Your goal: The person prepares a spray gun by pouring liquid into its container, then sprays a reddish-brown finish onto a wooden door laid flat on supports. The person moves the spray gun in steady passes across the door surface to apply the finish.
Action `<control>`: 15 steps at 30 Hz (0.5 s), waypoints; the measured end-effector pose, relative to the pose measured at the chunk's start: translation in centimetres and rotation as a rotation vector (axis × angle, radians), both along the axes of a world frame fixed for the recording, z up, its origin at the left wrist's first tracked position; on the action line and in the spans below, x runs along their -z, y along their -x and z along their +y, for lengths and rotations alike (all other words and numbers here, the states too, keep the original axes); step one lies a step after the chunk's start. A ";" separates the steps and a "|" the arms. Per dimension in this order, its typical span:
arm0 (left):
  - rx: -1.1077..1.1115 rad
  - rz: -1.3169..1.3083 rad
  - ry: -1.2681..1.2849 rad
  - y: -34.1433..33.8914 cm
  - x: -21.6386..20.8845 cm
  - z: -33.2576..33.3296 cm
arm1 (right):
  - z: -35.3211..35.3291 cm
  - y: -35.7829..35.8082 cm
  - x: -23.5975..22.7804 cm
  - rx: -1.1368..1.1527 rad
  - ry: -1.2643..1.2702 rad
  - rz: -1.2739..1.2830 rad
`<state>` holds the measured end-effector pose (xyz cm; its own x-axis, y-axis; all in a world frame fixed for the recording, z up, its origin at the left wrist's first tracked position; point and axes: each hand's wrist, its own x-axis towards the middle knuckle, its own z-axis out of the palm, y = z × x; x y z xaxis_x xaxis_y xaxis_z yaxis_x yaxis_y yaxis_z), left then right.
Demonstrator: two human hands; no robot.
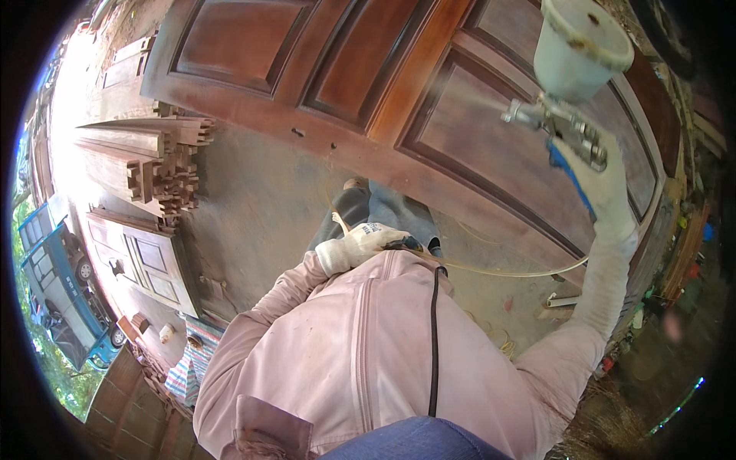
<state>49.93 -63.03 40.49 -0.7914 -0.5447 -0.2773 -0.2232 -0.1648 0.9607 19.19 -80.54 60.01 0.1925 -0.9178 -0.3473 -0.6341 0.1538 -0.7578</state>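
My right hand (602, 180), in a white glove with blue on it, grips a metal spray gun (563, 126). A white paint cup (579, 54) sits on top of the gun. Pale mist leaves its nozzle leftward over a panel of a large brown wooden door (460, 115). At my waist, my left hand (364, 241) is closed, also gloved. A thin yellowish hose (521, 273) runs to it from the right, and a short length shows beside the wrist. The fingertips are partly hidden by something dark.
Stacked wooden pieces (146, 153) lie on the left, above a smaller panelled door (142, 257). Beyond stands a blue truck (65, 284). A striped sheet (192, 356) hangs at lower left. Hose coils (498, 341) lie on the concrete floor (253, 192) near a white pipe (563, 301).
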 end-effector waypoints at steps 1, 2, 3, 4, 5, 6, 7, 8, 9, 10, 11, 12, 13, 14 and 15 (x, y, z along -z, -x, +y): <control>-0.006 -0.007 -0.001 -0.4 0.2 1.1 | 1.6 -0.3 -0.2 -0.005 -0.097 -0.011; -0.014 -0.013 -0.002 -0.8 0.5 2.4 | 3.1 -0.8 -0.5 -0.041 -0.138 -0.087; -0.022 -0.026 0.002 -1.3 0.5 3.3 | 4.5 -1.5 -0.6 -0.079 -0.174 -0.168; -0.028 -0.017 -0.024 -1.7 0.4 4.2 | 5.6 -2.0 -0.6 -0.117 -0.210 -0.248; -0.035 -0.007 -0.050 -2.1 0.2 4.9 | 6.3 -2.5 -0.5 -0.153 -0.195 -0.224; -0.033 0.003 -0.075 -2.4 0.0 5.6 | 7.1 -2.8 -0.4 -0.179 -0.177 -0.198; -0.023 -0.006 -0.069 -2.7 0.1 6.4 | 7.8 -3.1 -0.4 -0.206 -0.159 -0.173; -0.014 -0.015 -0.062 -2.9 0.3 7.3 | 8.3 -3.2 -0.3 -0.122 -0.131 -0.076; -0.004 -0.022 -0.051 -3.2 0.6 8.1 | 8.4 -3.3 -0.2 -0.037 -0.098 0.022; 0.001 -0.024 -0.025 -3.3 0.9 8.9 | 8.4 -3.2 0.1 0.049 -0.065 0.115; 0.007 -0.026 0.002 -3.4 1.2 9.8 | 8.4 -3.1 0.3 0.093 0.016 0.155; 0.014 -0.027 0.027 -3.5 1.4 10.5 | 8.3 -3.2 0.5 0.138 0.097 0.198; 0.030 -0.031 0.013 -3.6 1.5 11.1 | 8.3 -3.2 0.7 0.141 0.226 0.188; 0.047 -0.036 -0.001 -3.7 1.6 11.7 | 8.7 -3.2 0.6 0.143 0.355 0.180; 0.054 -0.046 -0.021 -3.8 2.0 12.5 | 9.2 -3.8 0.5 0.129 0.370 0.147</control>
